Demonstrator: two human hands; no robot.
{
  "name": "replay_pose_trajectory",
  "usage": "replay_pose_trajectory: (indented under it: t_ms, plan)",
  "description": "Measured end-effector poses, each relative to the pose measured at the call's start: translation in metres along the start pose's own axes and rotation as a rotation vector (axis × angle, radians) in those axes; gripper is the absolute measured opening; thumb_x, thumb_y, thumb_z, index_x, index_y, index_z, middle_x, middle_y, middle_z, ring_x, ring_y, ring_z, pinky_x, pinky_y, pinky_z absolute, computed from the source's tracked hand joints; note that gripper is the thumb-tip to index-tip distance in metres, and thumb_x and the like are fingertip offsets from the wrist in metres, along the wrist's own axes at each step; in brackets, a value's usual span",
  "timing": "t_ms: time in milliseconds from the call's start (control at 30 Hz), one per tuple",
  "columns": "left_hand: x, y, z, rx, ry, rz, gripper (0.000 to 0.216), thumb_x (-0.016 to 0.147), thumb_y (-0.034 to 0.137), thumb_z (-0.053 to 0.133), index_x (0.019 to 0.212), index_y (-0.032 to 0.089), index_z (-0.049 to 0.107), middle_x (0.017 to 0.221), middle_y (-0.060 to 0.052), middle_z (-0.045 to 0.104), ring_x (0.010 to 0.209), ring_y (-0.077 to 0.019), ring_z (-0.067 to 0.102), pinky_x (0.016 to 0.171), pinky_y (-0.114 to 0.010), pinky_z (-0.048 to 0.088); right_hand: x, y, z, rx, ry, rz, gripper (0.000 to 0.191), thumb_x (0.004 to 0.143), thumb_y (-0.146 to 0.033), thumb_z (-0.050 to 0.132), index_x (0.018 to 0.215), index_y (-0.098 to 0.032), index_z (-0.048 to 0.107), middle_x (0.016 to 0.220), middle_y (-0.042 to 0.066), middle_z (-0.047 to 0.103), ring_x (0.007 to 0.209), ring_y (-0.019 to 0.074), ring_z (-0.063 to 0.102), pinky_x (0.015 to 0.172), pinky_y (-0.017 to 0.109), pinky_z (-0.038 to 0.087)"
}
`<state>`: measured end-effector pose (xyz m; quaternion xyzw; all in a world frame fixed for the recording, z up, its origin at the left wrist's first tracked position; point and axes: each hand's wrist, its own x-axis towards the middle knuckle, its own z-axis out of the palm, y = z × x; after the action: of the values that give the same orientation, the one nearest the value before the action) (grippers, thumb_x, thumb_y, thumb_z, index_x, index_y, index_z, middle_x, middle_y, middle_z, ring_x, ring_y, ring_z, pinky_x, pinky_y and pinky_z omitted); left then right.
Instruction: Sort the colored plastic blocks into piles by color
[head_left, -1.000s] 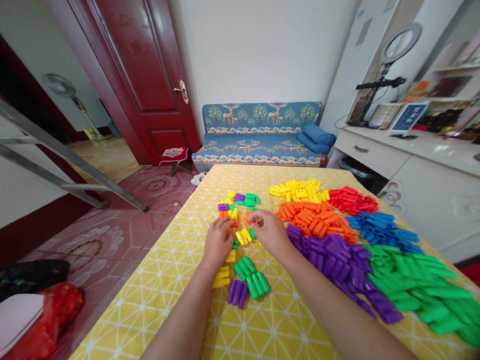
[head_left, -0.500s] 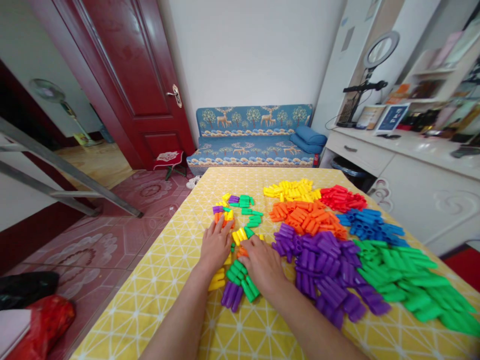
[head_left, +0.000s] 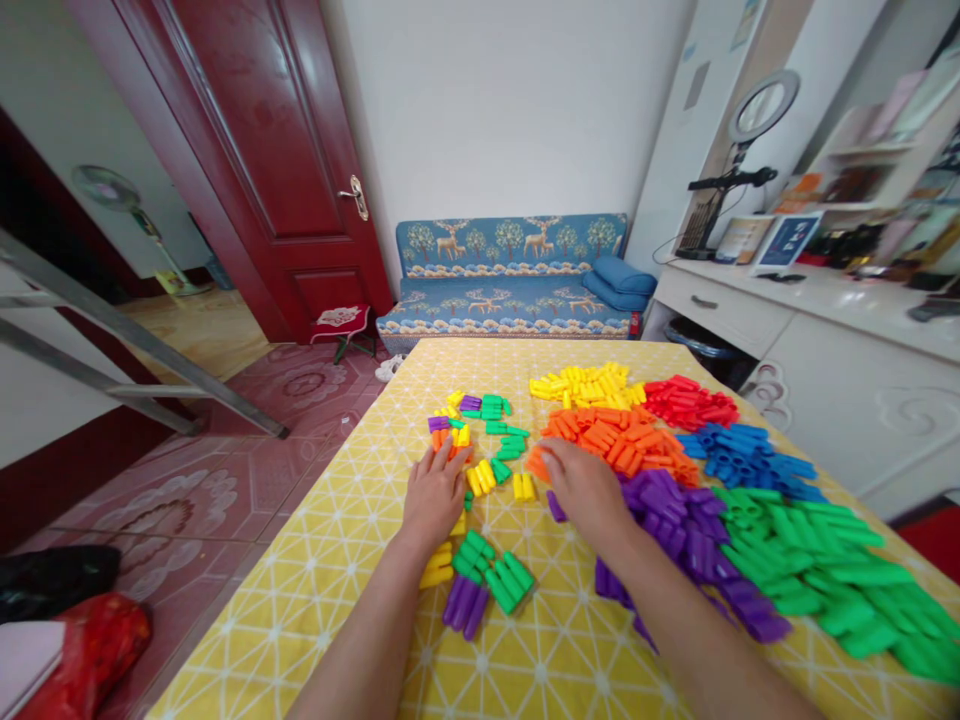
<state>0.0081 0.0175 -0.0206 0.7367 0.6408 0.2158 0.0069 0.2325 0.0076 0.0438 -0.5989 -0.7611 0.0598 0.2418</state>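
Observation:
My left hand (head_left: 433,492) lies palm down with its fingers stretched out, the tips against small orange and yellow pieces (head_left: 460,436). Between the fingertips of my right hand (head_left: 590,492) is an orange plastic tube piece (head_left: 537,463), at the near left edge of the orange pile (head_left: 622,440). Yellow pieces (head_left: 480,478), a yellow pair (head_left: 524,487) and green pieces (head_left: 500,470) lie between the two hands. Closer to me are green pieces (head_left: 510,582) beside purple pieces (head_left: 466,606). Part of the purple pile (head_left: 679,520) is hidden under my right forearm.
Yellow (head_left: 589,385), red (head_left: 690,400), blue (head_left: 750,460) and green (head_left: 825,570) piles line the right side of the patterned tablecloth (head_left: 300,610). Beyond the table stands a blue sofa (head_left: 510,295). A white dresser (head_left: 847,370) is to the right, a metal ladder (head_left: 150,350) to the left.
My right hand has moved right and away from me with the orange piece, uncovering the yellow pair. The near green pieces have shifted slightly right. My left hand is nearly still.

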Motion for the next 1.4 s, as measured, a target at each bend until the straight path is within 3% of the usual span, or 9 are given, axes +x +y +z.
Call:
replay_pose_trajectory:
  t_ms: [133,267,400,600,800,1067,1200,1333,1400]
  plan:
    - [0.001,0.001,-0.001,0.0,-0.011,-0.006,0.044,0.09,0.022,0.043,0.131,0.029,0.054,0.145,-0.008,0.045,0.131,-0.0317,0.041,0.104,-0.051,0.034,0.043,0.059,-0.039,-0.191,0.167,0.221,0.031,0.093,-0.028,0.039,0.111,-0.018,0.061,0.09,0.01,0.072,0.085,0.0217,0.066,0.07,0.028,0.043]
    - [0.001,0.001,-0.002,-0.005,-0.019,-0.009,0.043,0.09,0.023,0.043,0.131,0.029,0.054,0.145,-0.008,0.045,0.131,-0.0317,0.041,0.104,-0.052,0.034,0.069,0.104,-0.049,-0.243,0.119,0.272,0.026,0.088,-0.027,0.046,0.1,-0.016,0.067,0.092,0.01,0.072,0.087,0.0209,0.066,0.069,0.027,0.043]
    - [0.001,0.0,-0.001,-0.014,-0.013,-0.006,0.043,0.09,0.023,0.043,0.131,0.029,0.055,0.145,-0.007,0.045,0.131,-0.0314,0.041,0.104,-0.051,0.035,0.072,0.121,-0.043,-0.247,0.077,0.273,0.026,0.086,-0.027,0.048,0.096,-0.017,0.07,0.094,0.009,0.072,0.089,0.0213,0.066,0.071,0.028,0.044]
    - [0.001,-0.001,-0.001,-0.018,-0.02,-0.012,0.044,0.089,0.021,0.044,0.131,0.029,0.055,0.144,-0.009,0.046,0.131,-0.0318,0.041,0.104,-0.052,0.034,0.063,0.122,-0.041,-0.351,0.061,0.282,0.031,0.086,-0.029,0.048,0.106,-0.019,0.069,0.104,0.01,0.07,0.096,0.0236,0.065,0.076,0.031,0.046]
    - [0.002,-0.003,-0.002,-0.064,0.004,0.011,0.043,0.086,0.017,0.047,0.125,0.027,0.059,0.138,-0.009,0.051,0.127,-0.0272,0.045,0.105,-0.048,0.035,0.048,0.087,-0.034,-0.395,0.164,0.184,0.035,0.087,-0.03,0.048,0.114,-0.018,0.065,0.112,0.013,0.063,0.099,0.0254,0.062,0.082,0.036,0.046]
    - [0.004,-0.003,-0.004,-0.188,0.081,0.049,0.038,0.08,0.01,0.049,0.111,0.023,0.067,0.126,-0.009,0.059,0.117,-0.0248,0.054,0.103,-0.044,0.04,0.034,-0.023,-0.018,0.19,0.287,-0.167,0.047,0.089,-0.029,0.044,0.135,-0.015,0.047,0.132,0.01,0.056,0.121,0.0219,0.05,0.105,0.037,0.037]
    - [0.005,-0.005,-0.002,-0.264,0.119,0.042,0.032,0.073,0.007,0.051,0.097,0.02,0.067,0.115,-0.007,0.064,0.11,-0.0228,0.059,0.1,-0.039,0.044,0.036,-0.058,0.016,0.248,0.142,-0.206,0.05,0.086,-0.016,0.041,0.136,-0.016,0.046,0.134,0.008,0.054,0.124,0.0181,0.048,0.107,0.033,0.034]
    - [0.005,-0.007,-0.002,-0.328,0.142,0.02,0.025,0.068,0.004,0.049,0.079,0.021,0.065,0.11,-0.006,0.066,0.108,-0.0217,0.06,0.099,-0.038,0.046,0.033,-0.071,0.062,0.116,-0.118,-0.144,0.054,0.081,-0.01,0.045,0.134,-0.019,0.05,0.142,0.01,0.044,0.131,0.0209,0.039,0.108,0.036,0.03]
    - [0.005,-0.007,-0.001,-0.355,0.141,0.012,0.026,0.066,0.002,0.048,0.073,0.021,0.065,0.108,-0.006,0.067,0.106,-0.0213,0.061,0.098,-0.038,0.046,0.032,-0.072,0.076,0.071,-0.155,-0.104,0.055,0.079,-0.013,0.049,0.133,-0.022,0.05,0.142,0.011,0.044,0.131,0.0236,0.039,0.107,0.039,0.028]
